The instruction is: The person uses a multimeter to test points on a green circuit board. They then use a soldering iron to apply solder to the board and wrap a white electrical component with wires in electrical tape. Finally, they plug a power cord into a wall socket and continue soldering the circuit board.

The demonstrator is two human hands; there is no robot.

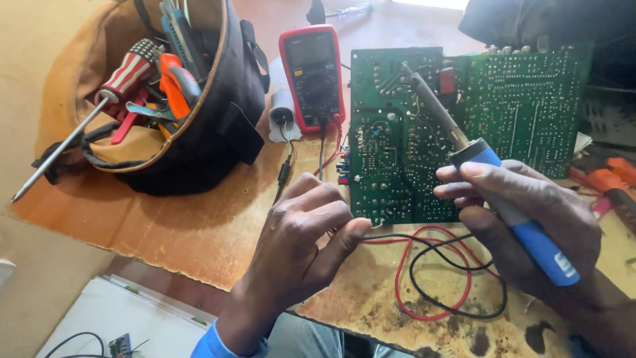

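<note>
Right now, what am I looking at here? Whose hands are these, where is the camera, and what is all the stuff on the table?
The one picture comes from a camera worn on a person's head, looking down at their own two bare hands; there is no machine. The right hand grips a blue-handled soldering iron, its metal tip over a green circuit board. The left hand pinches something thin near the board's lower edge; I cannot tell exactly what. Red and black wires loop between the hands on a scorched wooden worktable. Behind stand a red multimeter and an open tool bag holding a striped-handle screwdriver and orange-handled pliers.
</note>
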